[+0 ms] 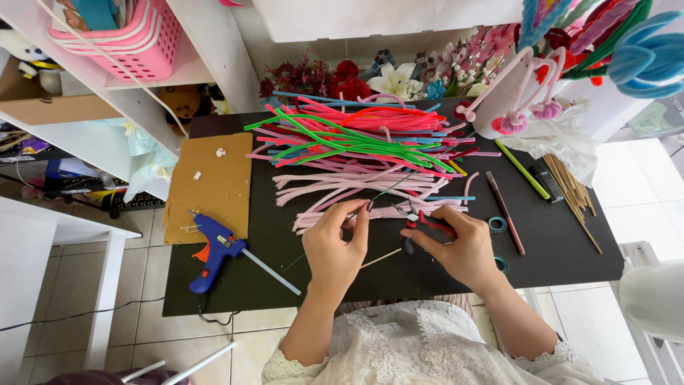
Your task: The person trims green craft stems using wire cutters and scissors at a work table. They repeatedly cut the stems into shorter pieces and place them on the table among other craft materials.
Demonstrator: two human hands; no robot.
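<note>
We find the left hand (335,246) closed at the fingertips, pinching the near end of a thin dark green wire stem (388,189) that runs up and away over the heap. The right hand (459,246) is wrapped around a pair of small pliers with red and black handles (424,219), whose tip lies near the left fingertips; whether the tip touches the wire we cannot tell. Under both hands we note a thin pale wooden stick (381,258) lying on the black table top (285,242).

Just beyond the hands we record a loose heap of fuzzy pipe cleaners in pink, red, green and blue (363,153). To the right of the right hand lie a teal roll of tape (496,224), a reddish pencil-like rod (506,212), a green stick (522,170) and a bundle of wooden skewers (573,189). To the left, well apart from the hands, a blue hot-glue gun with an orange trigger (212,251) rests at the edge of a brown cardboard sheet (210,185). At the far edge stand artificial flowers (370,78) and a white pot with pink loops (509,96).
</note>
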